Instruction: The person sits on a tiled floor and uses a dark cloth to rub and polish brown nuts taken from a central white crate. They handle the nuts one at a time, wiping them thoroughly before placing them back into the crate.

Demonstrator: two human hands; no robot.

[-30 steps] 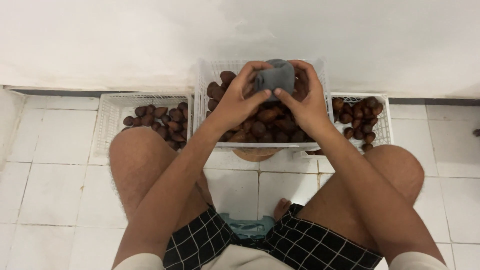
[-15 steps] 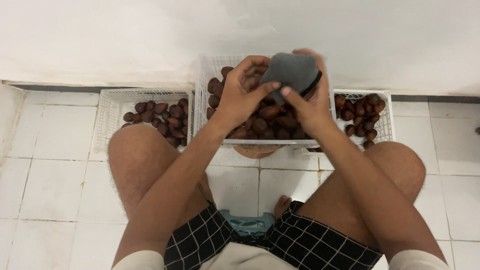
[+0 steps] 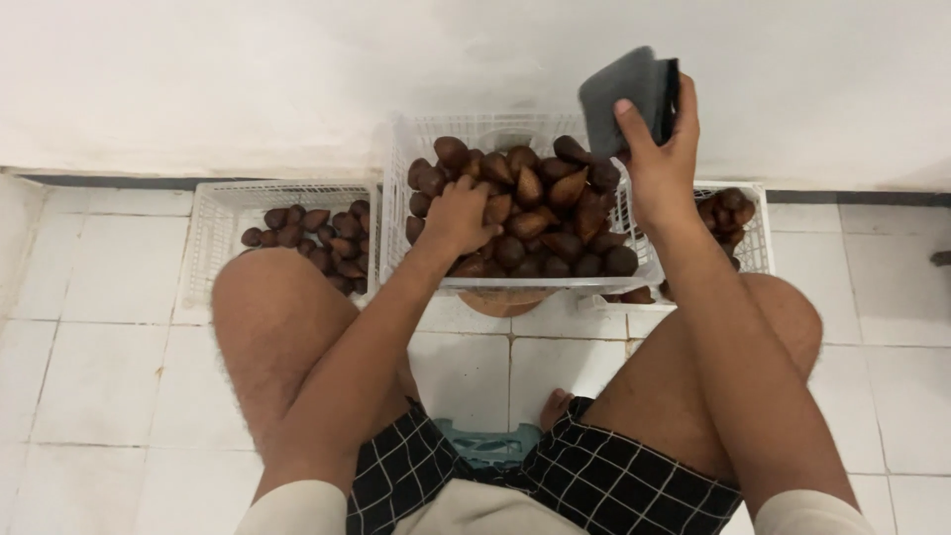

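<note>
My right hand (image 3: 659,163) holds a dark grey scrubbing pad (image 3: 626,97) up above the right side of the middle basket (image 3: 416,139). That white plastic basket is heaped with brown, scaly, pointed fruits (image 3: 540,213). My left hand (image 3: 458,215) rests down among the fruits at the basket's left side, fingers curled over one; whether it grips the fruit is unclear. I sit with both bare knees spread in front of the baskets.
A lower white basket (image 3: 213,223) at the left holds several of the same fruits, and another white basket (image 3: 758,233) at the right holds a few more. A white wall rises behind them. White floor tiles lie around; a teal stool (image 3: 485,444) shows between my legs.
Both hands held the grey pad together over the middle basket. Now my right hand alone has lifted it up and to the right, and my left hand has dropped onto the fruits.
</note>
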